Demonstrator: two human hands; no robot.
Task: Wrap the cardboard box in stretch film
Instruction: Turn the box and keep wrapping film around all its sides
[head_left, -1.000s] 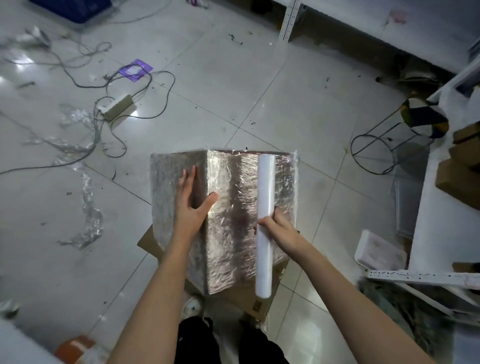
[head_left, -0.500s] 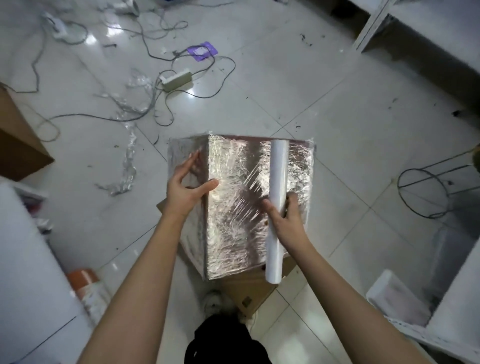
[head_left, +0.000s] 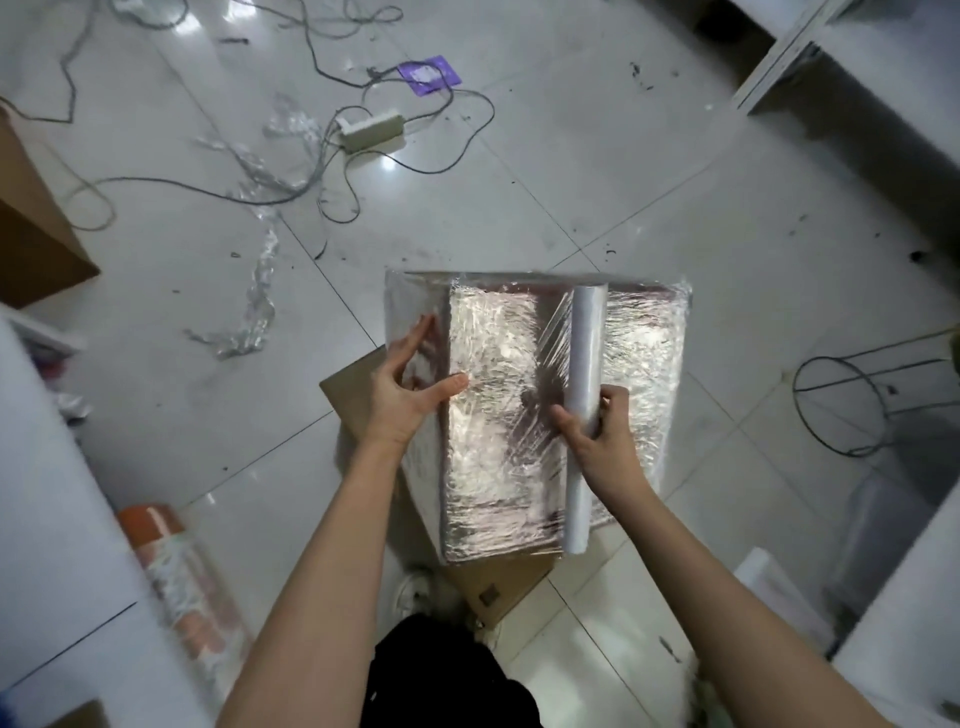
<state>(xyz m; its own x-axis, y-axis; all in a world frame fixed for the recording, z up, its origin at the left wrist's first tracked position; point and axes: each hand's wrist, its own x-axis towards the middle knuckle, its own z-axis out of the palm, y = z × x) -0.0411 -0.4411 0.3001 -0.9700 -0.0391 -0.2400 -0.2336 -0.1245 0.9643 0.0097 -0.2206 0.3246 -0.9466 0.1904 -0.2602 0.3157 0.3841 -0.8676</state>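
We see the cardboard box (head_left: 498, 415) standing on the tiled floor (head_left: 597, 171), already sheathed in glossy stretch film on the faces that show, and resting on a flat cardboard sheet (head_left: 358, 389) that juts out at its left and near sides. Our right hand (head_left: 602, 441) curls around the film roll (head_left: 586, 415), which lies against the top face, running away from us; a short web of film stretches from it toward the left. Our left hand (head_left: 402, 387) braces the left top edge, thumb flat on the top face, fingers extended down the side, gripping nothing.

Risks, in our judgement, from greatest to least. First, the box may slide or turn on the smooth sheet if the pull on the film outruns the left hand's brace. Second, the web may neck into a rope or tear at the sharp top corners if the roll tilts. Third, the loose power strip (head_left: 371, 127) and its cables (head_left: 415, 171), with the film scraps (head_left: 260, 296) on the floor to the far left, could catch a foot as we step around.

Room to move: bare tiles lie on the far side and far right of the box. The wire stand (head_left: 852, 405) sits near the right face, white shelving (head_left: 779, 62) lies well beyond, a brown carton (head_left: 31, 228) lies well to the left, and a wrapped orange roll (head_left: 176, 577) sits near our left foot.
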